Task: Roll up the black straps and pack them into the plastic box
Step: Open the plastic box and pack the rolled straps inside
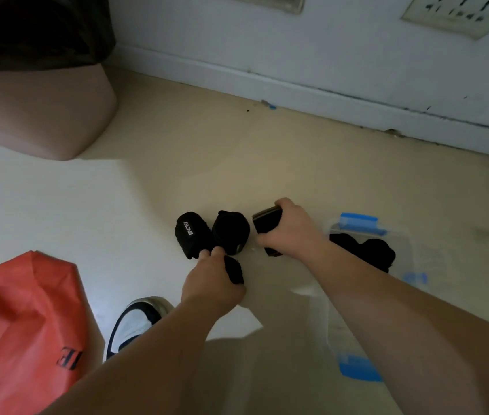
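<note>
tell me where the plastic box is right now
In the head view the clear plastic box lies on the floor at the right, just right of the right hand, with black straps already inside it.

Floor: pale beige, unpatterned. Wall: bluish white.
Lettered roll, just beyond the left hand: black, with white lettering on its side.
Plain roll, between the two hands: solid black.
Small roll, held in the left hand: black.
Edged roll, gripped by the right hand: black, with a dull brown-grey rim.
Plastic box, right of the right hand: clear, with blue clips. Packed straps inside: black.
Bag, left of the left hand: orange-red, black letters.
Shoe, by the left wrist: white, black trim.
Bin: pink, with a black liner.
</note>
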Demonstrator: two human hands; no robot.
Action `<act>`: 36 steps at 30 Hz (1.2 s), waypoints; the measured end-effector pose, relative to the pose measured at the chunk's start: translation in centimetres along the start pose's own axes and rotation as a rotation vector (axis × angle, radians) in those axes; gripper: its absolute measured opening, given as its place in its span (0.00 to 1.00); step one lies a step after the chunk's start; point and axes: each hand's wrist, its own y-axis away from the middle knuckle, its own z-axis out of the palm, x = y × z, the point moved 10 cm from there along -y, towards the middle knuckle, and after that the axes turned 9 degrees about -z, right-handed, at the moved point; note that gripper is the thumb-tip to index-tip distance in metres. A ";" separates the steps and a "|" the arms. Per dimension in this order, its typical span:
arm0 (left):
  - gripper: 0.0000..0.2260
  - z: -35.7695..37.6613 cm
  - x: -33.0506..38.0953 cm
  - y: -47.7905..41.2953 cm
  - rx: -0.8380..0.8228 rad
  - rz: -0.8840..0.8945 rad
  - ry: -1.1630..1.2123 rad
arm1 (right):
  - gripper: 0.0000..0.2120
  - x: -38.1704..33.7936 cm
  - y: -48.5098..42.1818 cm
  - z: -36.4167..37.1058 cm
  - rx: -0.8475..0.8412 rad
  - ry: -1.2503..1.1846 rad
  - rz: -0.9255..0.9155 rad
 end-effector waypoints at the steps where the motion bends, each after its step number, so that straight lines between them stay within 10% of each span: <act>1: 0.22 -0.4 0.3 0.1 0.000 -0.004 0.041 | 0.36 -0.9 0.5 -1.0 0.005 -0.084 -0.018; 12: 0.14 -4.4 12.9 6.0 -0.002 0.161 0.547 | 0.30 1.7 10.8 -13.7 0.131 -0.232 -0.058; 26: 0.19 7.6 22.0 12.4 0.047 0.696 -0.492 | 0.12 11.6 15.0 -10.5 -0.120 0.394 -0.056; 36: 0.17 9.6 22.0 10.8 0.209 0.778 -0.681 | 0.11 11.4 14.3 -8.4 0.058 0.726 -0.187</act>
